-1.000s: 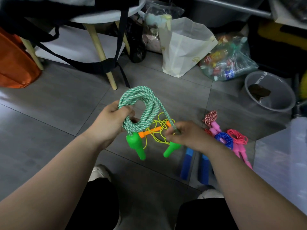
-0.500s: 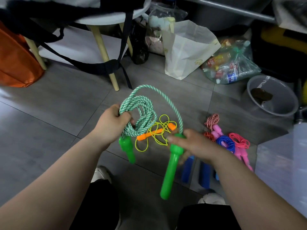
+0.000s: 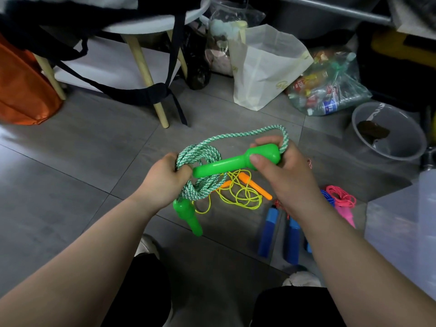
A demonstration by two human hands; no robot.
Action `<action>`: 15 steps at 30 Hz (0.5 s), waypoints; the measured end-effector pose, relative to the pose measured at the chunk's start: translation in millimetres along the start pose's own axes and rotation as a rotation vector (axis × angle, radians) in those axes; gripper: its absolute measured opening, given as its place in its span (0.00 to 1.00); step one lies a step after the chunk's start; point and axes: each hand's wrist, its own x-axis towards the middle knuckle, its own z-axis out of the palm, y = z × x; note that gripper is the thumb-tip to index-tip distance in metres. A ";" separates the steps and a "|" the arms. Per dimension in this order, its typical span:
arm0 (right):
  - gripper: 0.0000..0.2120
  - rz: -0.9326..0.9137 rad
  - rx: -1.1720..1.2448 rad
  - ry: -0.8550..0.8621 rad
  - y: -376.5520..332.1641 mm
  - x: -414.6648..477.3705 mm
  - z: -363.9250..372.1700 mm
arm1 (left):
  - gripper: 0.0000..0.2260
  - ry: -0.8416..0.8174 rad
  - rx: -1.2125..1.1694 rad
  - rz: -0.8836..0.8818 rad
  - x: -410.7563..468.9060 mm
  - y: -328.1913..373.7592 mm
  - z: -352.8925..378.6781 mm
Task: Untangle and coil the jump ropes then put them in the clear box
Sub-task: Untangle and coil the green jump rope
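Note:
My left hand (image 3: pixel 165 180) grips the coiled green-and-white jump rope (image 3: pixel 200 156) above the floor. One green handle (image 3: pixel 187 217) hangs below that hand. My right hand (image 3: pixel 280 175) holds the other green handle (image 3: pixel 236 162) level, its narrow end poking into the coil, and a loose loop of rope arcs over the top. On the floor underneath lie a yellow rope with orange handles (image 3: pixel 240 193), a rope with blue handles (image 3: pixel 267 231), and a pink rope (image 3: pixel 342 199). The clear box (image 3: pixel 401 237) stands at the right edge.
A wooden-legged stool (image 3: pixel 146 64) draped with black straps stands at the back left beside an orange bag (image 3: pixel 23 86). A white paper bag (image 3: pixel 264 67), a plastic bag of bottles (image 3: pixel 330 88) and a clear round tub (image 3: pixel 389 131) line the back right.
My right hand has lifted the green handle from hanging down to lying level and pushed its tip into the coil. The loose loop of rope has stretched out to the right.

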 end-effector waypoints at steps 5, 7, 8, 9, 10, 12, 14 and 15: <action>0.11 -0.066 -0.124 -0.068 -4.8 -7.3 10.6 | 0.09 0.027 -0.018 0.037 -4.5 6.5 -0.4; 0.12 -0.117 -0.274 -0.120 -0.9 -12.8 20.3 | 0.06 -0.003 -0.023 0.096 -9.6 12.0 3.5; 0.21 -0.170 -0.400 -0.162 2.5 -15.5 25.2 | 0.04 -0.020 -0.033 0.121 -12.7 15.3 6.9; 0.28 -0.225 -0.549 -0.203 4.7 -17.7 29.5 | 0.03 -0.034 -0.047 0.142 -14.7 17.6 10.8; 0.32 -0.272 -0.677 -0.212 5.3 -18.7 32.1 | 0.02 -0.042 -0.066 0.156 -16.3 20.1 13.6; 0.33 -0.307 -0.768 -0.200 4.2 -17.8 32.8 | 0.02 -0.045 -0.118 0.148 -16.7 23.1 16.2; 0.28 -0.227 -0.720 -0.213 1.4 -15.5 33.7 | 0.04 -0.059 -0.180 0.105 -15.5 23.7 15.6; 0.29 -0.180 -0.644 -0.191 1.5 -14.5 34.2 | 0.04 -0.075 -0.206 0.095 -15.6 23.0 15.2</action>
